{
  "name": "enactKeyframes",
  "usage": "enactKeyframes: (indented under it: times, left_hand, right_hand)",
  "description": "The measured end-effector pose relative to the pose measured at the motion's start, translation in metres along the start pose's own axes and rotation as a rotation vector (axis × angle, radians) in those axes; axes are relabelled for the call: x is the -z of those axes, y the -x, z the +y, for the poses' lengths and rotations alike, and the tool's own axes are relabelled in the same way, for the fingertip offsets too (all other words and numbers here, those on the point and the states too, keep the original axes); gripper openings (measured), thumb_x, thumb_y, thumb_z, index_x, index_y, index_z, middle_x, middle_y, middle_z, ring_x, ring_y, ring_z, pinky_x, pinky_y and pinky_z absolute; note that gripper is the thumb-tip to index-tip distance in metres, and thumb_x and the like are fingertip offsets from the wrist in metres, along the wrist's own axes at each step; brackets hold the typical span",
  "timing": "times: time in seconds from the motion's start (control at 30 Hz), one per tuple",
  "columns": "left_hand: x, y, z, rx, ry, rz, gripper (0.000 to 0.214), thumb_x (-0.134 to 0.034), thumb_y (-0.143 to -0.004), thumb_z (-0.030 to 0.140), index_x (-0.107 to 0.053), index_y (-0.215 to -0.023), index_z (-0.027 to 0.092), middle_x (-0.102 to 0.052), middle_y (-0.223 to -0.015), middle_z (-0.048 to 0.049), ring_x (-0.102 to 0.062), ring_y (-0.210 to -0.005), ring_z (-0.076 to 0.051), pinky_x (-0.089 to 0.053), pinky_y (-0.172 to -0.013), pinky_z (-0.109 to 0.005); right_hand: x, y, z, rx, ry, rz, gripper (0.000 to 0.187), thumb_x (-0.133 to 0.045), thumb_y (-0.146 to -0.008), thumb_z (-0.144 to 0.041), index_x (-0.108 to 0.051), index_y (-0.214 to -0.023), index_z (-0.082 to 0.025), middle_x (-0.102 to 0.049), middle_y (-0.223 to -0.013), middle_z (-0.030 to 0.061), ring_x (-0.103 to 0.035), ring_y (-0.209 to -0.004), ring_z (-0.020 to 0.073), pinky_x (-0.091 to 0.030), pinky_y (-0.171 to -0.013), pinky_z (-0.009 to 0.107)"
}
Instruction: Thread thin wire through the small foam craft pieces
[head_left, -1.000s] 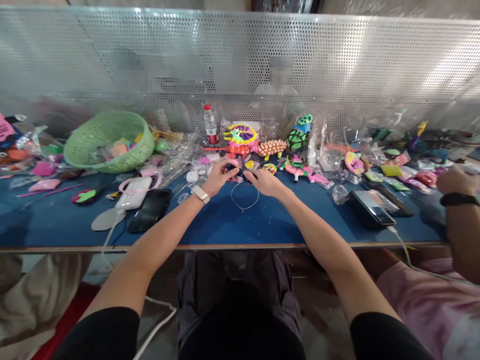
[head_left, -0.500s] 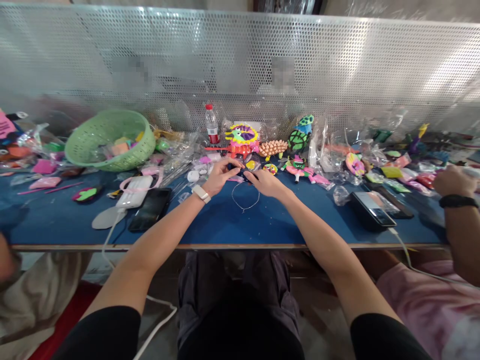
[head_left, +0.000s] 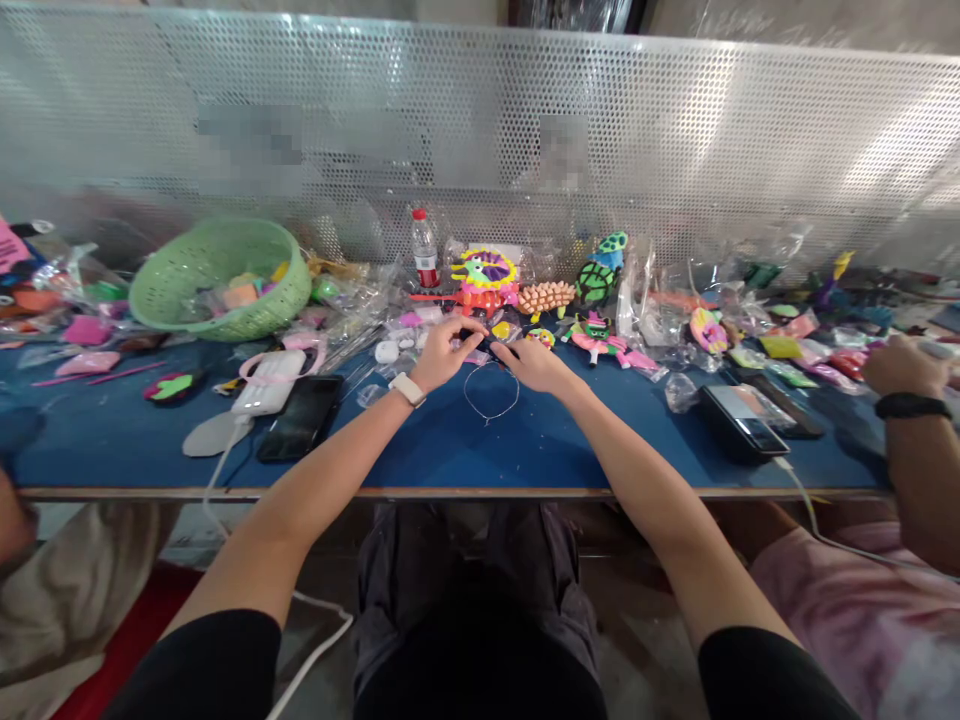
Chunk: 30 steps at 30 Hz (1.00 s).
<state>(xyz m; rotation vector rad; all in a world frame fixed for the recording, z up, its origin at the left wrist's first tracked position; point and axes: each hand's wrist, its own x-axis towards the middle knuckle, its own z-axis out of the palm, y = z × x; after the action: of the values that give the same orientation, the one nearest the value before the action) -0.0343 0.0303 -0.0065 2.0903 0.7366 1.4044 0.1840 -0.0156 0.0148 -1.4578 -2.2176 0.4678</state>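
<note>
Lying on the blue table nearest, a thin wire loop hangs from a small dark piece pinched between the left hand and right hand, fingertips closed on it; beyond stand colourful clay figures.

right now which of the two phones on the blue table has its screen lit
The phone on the right, beside the co-worker's arm, shows a bright picture; the phone on the left, next to the white power bank, is black.
</note>
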Motion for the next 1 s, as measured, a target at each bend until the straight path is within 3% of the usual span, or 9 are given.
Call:
enactKeyframes:
  times: [0.13,0.23,0.37,0.63,0.87,1.0]
  left_hand:
    - [-0.001,0.003,0.008,-0.127,-0.176,0.118,0.023,-0.072,-0.105,0.043,-0.080,-0.097,0.023,-0.082,-0.114,-0.0113,-0.075,-0.114,-0.028,-0.057,-0.111,-0.050]
    - [-0.002,0.003,0.013,-0.134,-0.182,0.187,0.024,-0.072,-0.105,0.043,-0.079,-0.094,0.023,-0.080,-0.112,-0.0104,-0.075,-0.111,-0.027,-0.059,-0.104,-0.046]
    - [-0.005,0.002,0.009,-0.057,-0.062,0.258,0.028,-0.073,-0.103,0.048,-0.078,-0.096,0.022,-0.080,-0.113,-0.0110,-0.075,-0.107,-0.025,-0.060,-0.086,-0.036]
    - [-0.004,-0.004,-0.009,0.132,0.170,0.361,0.035,-0.078,-0.097,0.055,-0.067,-0.091,0.022,-0.076,-0.096,-0.0062,-0.070,-0.088,-0.019,-0.058,-0.082,-0.034]
    - [0.006,-0.010,-0.033,0.186,0.102,0.451,0.051,-0.068,-0.101,0.075,-0.059,-0.094,0.026,-0.069,-0.088,-0.0058,-0.069,-0.082,-0.021,-0.058,-0.071,-0.036]
    - [0.007,-0.010,-0.049,0.188,0.061,0.456,0.050,-0.068,-0.102,0.074,-0.058,-0.094,0.025,-0.069,-0.085,-0.0055,-0.067,-0.075,-0.020,-0.058,-0.070,-0.036]
  right_hand:
    - [-0.001,-0.001,0.001,-0.009,0.052,0.041,0.053,-0.044,-0.120,-0.045,-0.065,-0.077,-0.022,-0.079,-0.086,0.0109,-0.074,-0.083,0.0238,-0.038,-0.073,0.034]
    - [-0.002,-0.002,0.000,-0.020,0.096,0.072,0.054,-0.045,-0.120,-0.051,-0.067,-0.080,-0.022,-0.079,-0.087,0.0114,-0.074,-0.084,0.0248,-0.037,-0.072,0.033]
    - [-0.003,-0.002,-0.003,-0.042,0.115,0.082,0.055,-0.044,-0.119,-0.056,-0.069,-0.085,-0.022,-0.079,-0.085,0.0096,-0.075,-0.085,0.0251,-0.039,-0.073,0.032]
    - [-0.002,0.001,-0.003,-0.080,0.176,0.071,0.056,-0.040,-0.119,-0.059,-0.078,-0.105,-0.020,-0.085,-0.103,0.0135,-0.079,-0.099,0.0285,-0.043,-0.074,0.031]
    - [-0.005,0.000,0.006,-0.104,0.326,0.089,0.055,-0.050,-0.115,-0.061,-0.072,-0.142,-0.018,-0.081,-0.135,0.0181,-0.078,-0.120,0.0376,-0.056,-0.094,0.041]
    - [-0.013,-0.005,0.019,-0.009,0.433,0.162,0.060,-0.057,-0.113,-0.061,-0.064,-0.154,-0.018,-0.074,-0.148,0.0204,-0.072,-0.133,0.0391,-0.053,-0.110,0.048]
